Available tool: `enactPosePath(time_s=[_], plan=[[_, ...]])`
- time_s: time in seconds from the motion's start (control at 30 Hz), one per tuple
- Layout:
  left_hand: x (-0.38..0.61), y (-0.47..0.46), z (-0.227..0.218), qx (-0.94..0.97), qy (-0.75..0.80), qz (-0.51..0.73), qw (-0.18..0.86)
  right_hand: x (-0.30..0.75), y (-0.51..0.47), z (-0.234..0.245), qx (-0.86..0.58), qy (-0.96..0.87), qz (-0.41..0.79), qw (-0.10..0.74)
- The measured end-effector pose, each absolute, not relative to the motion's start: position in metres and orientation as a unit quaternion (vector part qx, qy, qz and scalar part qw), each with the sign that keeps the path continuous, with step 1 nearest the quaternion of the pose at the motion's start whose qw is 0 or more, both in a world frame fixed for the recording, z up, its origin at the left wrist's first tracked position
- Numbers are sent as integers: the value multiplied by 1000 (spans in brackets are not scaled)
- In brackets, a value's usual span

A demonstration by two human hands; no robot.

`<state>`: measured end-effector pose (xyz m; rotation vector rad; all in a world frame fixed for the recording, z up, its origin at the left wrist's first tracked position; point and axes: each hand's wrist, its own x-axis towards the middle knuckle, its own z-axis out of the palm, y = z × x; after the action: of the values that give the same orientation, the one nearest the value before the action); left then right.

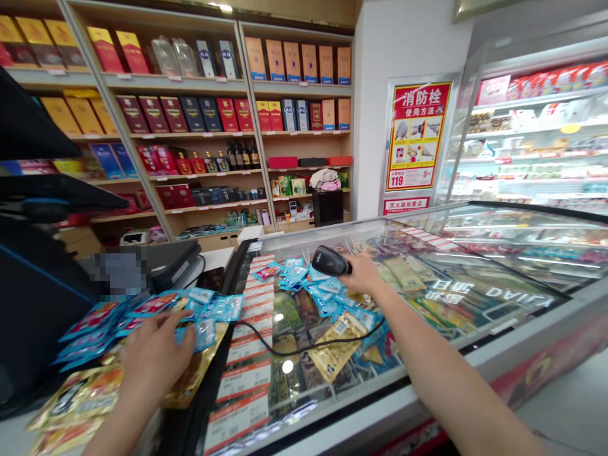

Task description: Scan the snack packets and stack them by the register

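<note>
My right hand (365, 273) is wrapped round the handle of a black barcode scanner (329, 261), held above the freezer's glass lid. Its black cable (294, 352) loops across the glass. Small blue packets (327, 292) lie heaped on the glass under the scanner, with a gold packet (338, 347) nearer me. On the counter at left, my left hand (156, 351) rests over a pile of packets, its thumb and fingers apart. Blue-and-red packets (90, 326) are stacked beyond it, blue ones (223, 308) to its right. Gold packets (78, 396) lie partly under my left wrist.
A dark checkout screen (33, 120) stands at far left, beside a black machine (173, 266). The glass-topped freezer (475, 345) fills the right side, with price labels (247, 373) along its left edge. Behind are shelves of boxed bottles (173, 114) and a lit chiller (536, 139).
</note>
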<state>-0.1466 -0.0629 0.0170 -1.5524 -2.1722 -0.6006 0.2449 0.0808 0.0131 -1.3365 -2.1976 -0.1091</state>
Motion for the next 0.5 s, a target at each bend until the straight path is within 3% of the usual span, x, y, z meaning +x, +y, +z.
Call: enactPosePath(time_s=[0.1, 0.2, 0.33, 0.5], plan=[[-117, -48, 20, -639, -703, -271, 159, 248, 81, 17, -515, -809, -49, 280], [-64, -42, 21, -726, -626, -283, 28, 251, 81, 21, -533, -798, -47, 276], [10, -52, 15, -799, -570, -162, -100, 255, 83, 23, -542, -786, -42, 295], [55, -65, 6, -810, -574, -58, -104, 259, 87, 22, -554, -768, -56, 317]])
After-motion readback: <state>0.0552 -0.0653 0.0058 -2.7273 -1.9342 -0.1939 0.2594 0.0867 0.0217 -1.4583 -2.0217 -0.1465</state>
